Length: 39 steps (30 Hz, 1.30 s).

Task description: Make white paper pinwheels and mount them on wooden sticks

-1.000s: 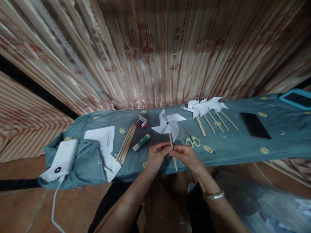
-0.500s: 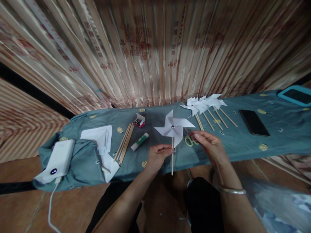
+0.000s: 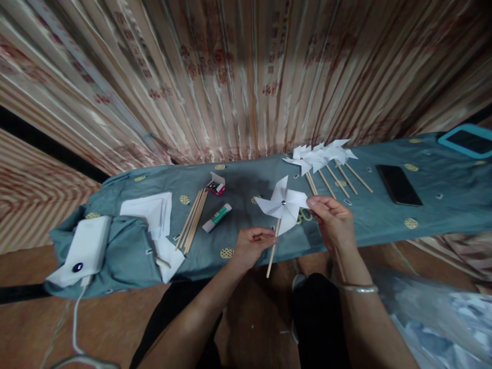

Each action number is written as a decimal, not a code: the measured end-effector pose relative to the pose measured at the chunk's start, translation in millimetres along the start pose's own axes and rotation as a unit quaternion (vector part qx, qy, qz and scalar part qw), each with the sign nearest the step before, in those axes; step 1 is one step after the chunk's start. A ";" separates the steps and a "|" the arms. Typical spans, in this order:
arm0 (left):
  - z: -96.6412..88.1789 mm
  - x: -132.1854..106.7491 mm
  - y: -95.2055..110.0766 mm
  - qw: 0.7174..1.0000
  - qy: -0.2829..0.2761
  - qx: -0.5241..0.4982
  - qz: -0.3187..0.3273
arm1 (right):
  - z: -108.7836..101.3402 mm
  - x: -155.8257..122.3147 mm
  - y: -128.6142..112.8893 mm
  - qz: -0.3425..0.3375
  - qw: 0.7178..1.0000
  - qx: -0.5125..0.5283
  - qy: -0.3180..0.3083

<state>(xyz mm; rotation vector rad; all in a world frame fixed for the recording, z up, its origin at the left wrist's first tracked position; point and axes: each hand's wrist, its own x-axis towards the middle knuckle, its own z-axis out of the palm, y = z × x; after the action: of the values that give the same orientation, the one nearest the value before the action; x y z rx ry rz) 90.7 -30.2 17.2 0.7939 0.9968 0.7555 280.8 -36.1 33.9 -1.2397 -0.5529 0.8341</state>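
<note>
- The person's left hand [image 3: 251, 246] has thumb and fingers pinched on a thin, pale wooden stick [image 3: 271, 261], just below the paper it carries.
- That stick bears a four-bladed white paper pinwheel [image 3: 289, 200] with a shiny round pin at its centre; it is held up at the near edge of the table, between the two hands, its stick leaning a little.
- The right hand [image 3: 333, 218] has its thumb and fingers drawn narrow at the tip of the pinwheel's right blade; from here I can't tell whether they grip it or merely touch it. A silver bangle [image 3: 359, 289] circles that wrist.
- Behind that blade and hand, yellow-green scissor handles [image 3: 306, 220] show in part.
- Left of the pinwheel lies a white-and-green glue stick [image 3: 217, 218], near an open red-and-white small box [image 3: 216, 187] and a bundle of bare wooden sticks [image 3: 195, 220].
- Further left are white paper sheets [image 3: 165, 215] and a white power bank [image 3: 86, 248] with a white cable [image 3: 75, 323].
- At the far edge, to the right, several white pinwheels on sticks [image 3: 323, 156] lie overlapping.
- Beyond them come a black phone [image 3: 400, 185] and a blue-framed tablet [image 3: 471, 142].
- Grey-green patterned cloth [image 3: 246, 184] lies under everything on the table.
</note>
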 end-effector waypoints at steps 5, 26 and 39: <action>-2.1 1.2 0.0 1.000 0.011 0.006 0.015 | 2.9 -1.9 1.7 0.022 1.000 0.005 0.000; -8.8 6.4 8.3 0.997 0.035 0.009 0.066 | 16.7 -13.9 12.9 0.070 0.995 -0.023 -0.068; -11.9 5.7 8.6 0.996 0.048 0.017 0.077 | 34.0 -30.6 10.8 0.141 0.980 0.028 -0.140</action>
<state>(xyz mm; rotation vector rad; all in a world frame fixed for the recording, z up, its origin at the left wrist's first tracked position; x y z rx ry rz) 80.3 -18.5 18.2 0.8775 1.0451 0.9196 233.9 -39.3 34.5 -1.1724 -0.5811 1.2676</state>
